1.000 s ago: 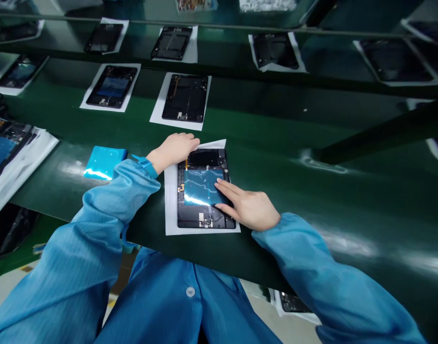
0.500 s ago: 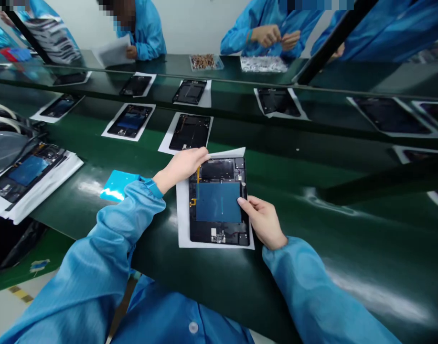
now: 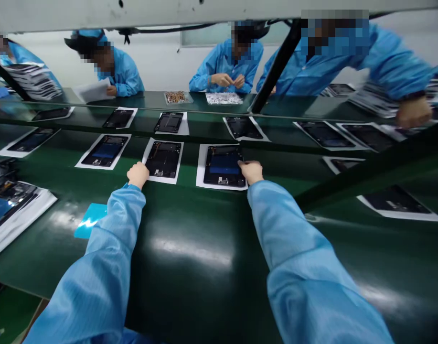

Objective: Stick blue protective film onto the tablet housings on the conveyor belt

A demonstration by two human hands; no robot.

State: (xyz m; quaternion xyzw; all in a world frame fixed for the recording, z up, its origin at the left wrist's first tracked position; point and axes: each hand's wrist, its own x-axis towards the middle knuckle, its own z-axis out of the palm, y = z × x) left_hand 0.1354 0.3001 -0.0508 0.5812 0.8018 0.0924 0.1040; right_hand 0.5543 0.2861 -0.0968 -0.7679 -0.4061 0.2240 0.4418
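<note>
My right hand (image 3: 251, 172) pinches the right edge of an opened tablet (image 3: 224, 174), whose inside shows a dark blue panel. That tablet lies on a white paper sheet (image 3: 201, 167) on the green work surface. My left hand (image 3: 138, 175) is closed at the left edge of a neighbouring paper sheet (image 3: 170, 180), its fingertips partly hidden. On this sheet rests a second opened tablet (image 3: 163, 160), black inside, with no blue panel showing.
More tablets on paper (image 3: 104, 152) line the belt, with another row behind. A blue film sheet (image 3: 90, 220) lies left, near a stack of tablets and paper (image 3: 23, 215). A dark slanted bar (image 3: 376, 165) crosses at right. Co-workers in blue (image 3: 222, 67) sit opposite.
The blue-panelled tablet and its paper have moved away from me onto the belt row. My left hand has left it for the neighbouring sheet; my right hand stays on it. The view has tilted up.
</note>
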